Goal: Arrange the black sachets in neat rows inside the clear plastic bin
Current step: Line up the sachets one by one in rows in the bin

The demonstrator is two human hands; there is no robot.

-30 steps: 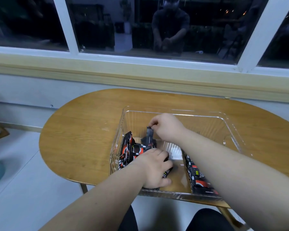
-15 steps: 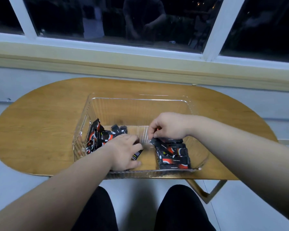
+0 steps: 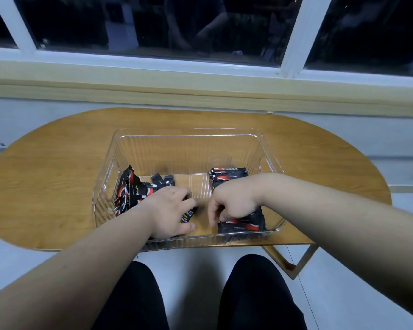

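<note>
Head view looks down on a clear plastic bin (image 3: 188, 151) that stands on an oval wooden table (image 3: 57, 175). Both of the person's bare hands reach into the bin over its near wall.

Against the bin's left wall lies a loose heap of black sachets (image 3: 131, 186), some leaning on edge, others flat and askew toward the bin's middle. The left hand (image 3: 169, 210) lies palm down on the near end of this heap. Its fingers are curled over a sachet with yellow-green print (image 3: 188, 214), which pokes out between the fingertips and the thumb, so the hand seems clamped on that one packet.

Along the bin's right wall a row of sachets (image 3: 229, 175) runs from about halfway down the bin to its near wall, each packet lying flat and overlapping the next. The right hand (image 3: 234, 201) rests on the middle of this row, with its fingers bent down at the row's left edge. I cannot tell whether they pinch a packet or only touch it.

A strip of bare bin floor separates the heap from the row, and the two hands are close together there without touching.

Beyond the bin's far wall, past the table, runs a pale sill (image 3: 200, 79) under a dark window (image 3: 200, 27). Below the bin's near wall the person's dark-clad legs (image 3: 129, 301) show.
</note>
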